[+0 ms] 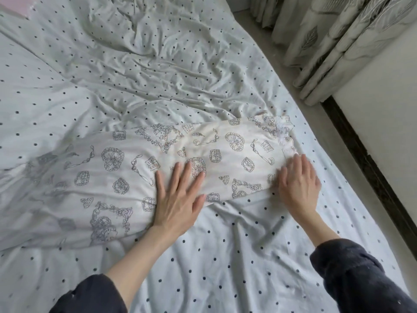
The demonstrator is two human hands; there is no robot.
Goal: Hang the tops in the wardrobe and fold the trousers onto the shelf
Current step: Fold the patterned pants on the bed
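Observation:
White trousers [140, 163] printed with grey hearts and ribbons lie flat across the bed, stretched from the left edge to a lace-trimmed end [284, 134] at the right. My left hand [178, 197] presses flat on the middle of the trousers near their lower edge, fingers straight and spread. Over at the right end, my right hand [297, 184] rests on the fabric just below the lace trim, fingers extended and slightly blurred.
The bed sheet [225, 256] is pale with dark dots, and a rumpled matching duvet [140, 53] lies behind the trousers. Floor [338, 136] runs along the bed's right side, with leaf-patterned curtains [334, 41] and a white wall with dark skirting [370, 168] beyond.

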